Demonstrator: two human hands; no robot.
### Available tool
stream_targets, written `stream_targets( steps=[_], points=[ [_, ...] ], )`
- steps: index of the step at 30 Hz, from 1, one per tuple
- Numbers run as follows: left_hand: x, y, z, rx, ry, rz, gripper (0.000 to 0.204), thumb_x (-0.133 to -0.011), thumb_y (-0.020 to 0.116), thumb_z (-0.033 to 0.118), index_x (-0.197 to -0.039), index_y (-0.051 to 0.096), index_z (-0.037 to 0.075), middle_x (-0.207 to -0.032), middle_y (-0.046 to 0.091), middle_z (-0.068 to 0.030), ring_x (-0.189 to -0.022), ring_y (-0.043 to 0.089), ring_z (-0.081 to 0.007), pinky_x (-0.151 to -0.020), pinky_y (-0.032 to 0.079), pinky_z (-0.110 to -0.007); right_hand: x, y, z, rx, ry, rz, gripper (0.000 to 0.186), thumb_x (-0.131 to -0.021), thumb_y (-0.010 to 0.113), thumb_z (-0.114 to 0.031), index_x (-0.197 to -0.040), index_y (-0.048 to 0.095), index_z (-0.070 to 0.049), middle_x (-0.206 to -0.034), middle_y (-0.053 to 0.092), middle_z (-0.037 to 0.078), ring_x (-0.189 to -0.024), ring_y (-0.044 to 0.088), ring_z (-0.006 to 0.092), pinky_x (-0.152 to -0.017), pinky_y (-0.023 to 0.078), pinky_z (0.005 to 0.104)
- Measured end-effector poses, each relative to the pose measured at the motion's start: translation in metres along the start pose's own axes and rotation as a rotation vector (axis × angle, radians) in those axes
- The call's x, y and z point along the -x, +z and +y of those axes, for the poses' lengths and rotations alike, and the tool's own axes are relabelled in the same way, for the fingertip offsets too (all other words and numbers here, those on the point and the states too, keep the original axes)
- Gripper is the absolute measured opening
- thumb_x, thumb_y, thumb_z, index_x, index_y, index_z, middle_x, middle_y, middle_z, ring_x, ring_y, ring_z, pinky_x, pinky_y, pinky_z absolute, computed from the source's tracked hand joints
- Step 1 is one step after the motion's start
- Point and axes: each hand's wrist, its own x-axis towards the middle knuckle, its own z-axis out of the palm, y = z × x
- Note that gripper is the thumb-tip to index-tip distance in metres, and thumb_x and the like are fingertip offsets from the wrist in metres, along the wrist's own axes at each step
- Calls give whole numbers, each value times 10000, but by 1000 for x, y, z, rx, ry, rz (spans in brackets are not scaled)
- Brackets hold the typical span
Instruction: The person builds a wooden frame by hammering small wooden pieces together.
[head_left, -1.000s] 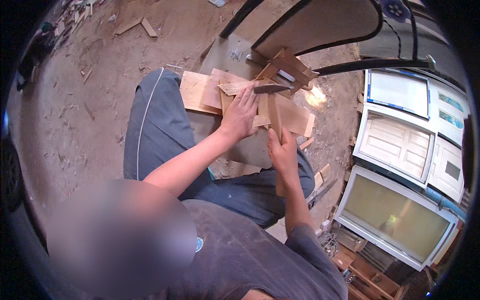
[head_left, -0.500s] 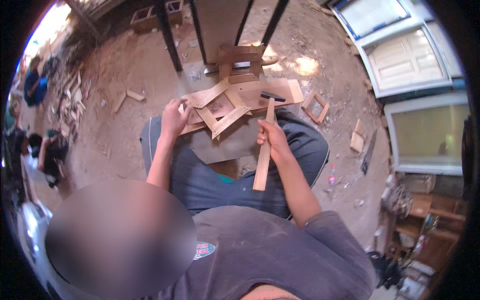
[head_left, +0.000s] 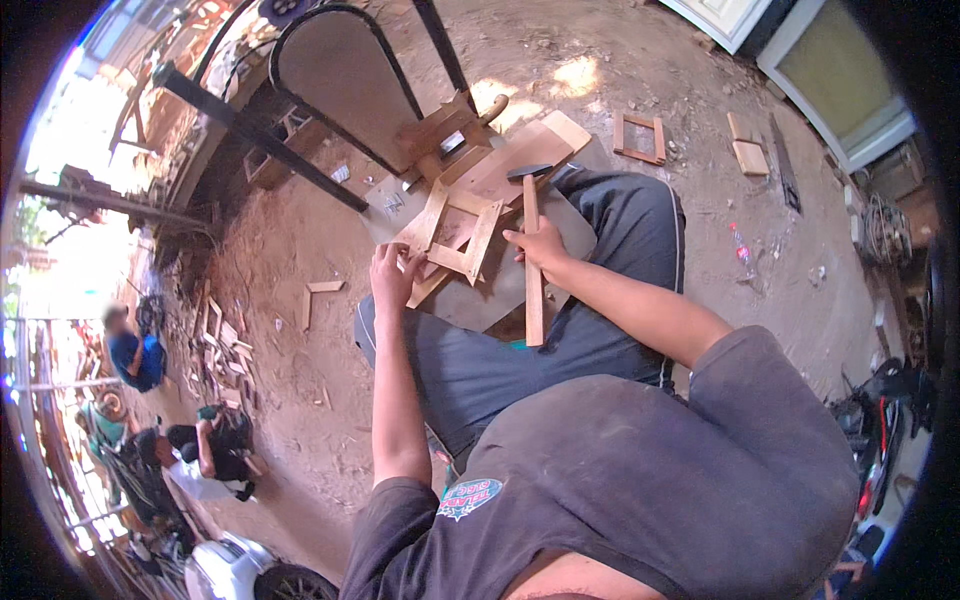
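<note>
My right hand (head_left: 538, 246) is wrapped round the long wooden handle of a hammer (head_left: 534, 300). The dark hammer head points away from me, over the edge of a wide plank (head_left: 525, 160). On this plank lies a small wooden frame (head_left: 485, 238) of pale strips, its ends jutting past the corners. My left hand (head_left: 396, 272) is at the frame's near left corner, fingertips pinched together. Whatever lies between those fingertips is too small to make out. Beyond the frame, more joined wooden pieces (head_left: 440, 135) rest against the plank.
A black-framed chair (head_left: 345, 75) stands just past the plank. On the dirt floor lie another small frame (head_left: 640, 138), short boards (head_left: 747, 145), a saw (head_left: 786, 170), a bottle (head_left: 742, 250) and an L-shaped piece (head_left: 308, 300). Scrap wood (head_left: 225, 350) and other people are at the left.
The view has turned, so the scene appears rotated. My left hand has come down from beside the frame to its near left corner. My right hand keeps its hold on the hammer.
</note>
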Motion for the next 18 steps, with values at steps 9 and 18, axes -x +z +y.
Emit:
stream_targets(
  steps=[9,18],
  points=[
    [37,-7,17,-42,131,-5,326,-811,856,364,-921,715,91,-971,702,-72,-1012,634,-326,-931,469,-443,-14,-2,25,161,-57,8,426,-782,915,-266,-966,604,-42,-839,666,68,-776,654,204,-731,534,372],
    [60,-12,29,-99,107,-22,318,-814,849,370,-884,732,83,-932,713,-79,-1038,626,-288,-947,435,-424,-5,11,26,227,-96,-54,351,-817,894,-182,-940,587,-64,-850,651,32,-762,632,143,-701,525,308]
  ],
)
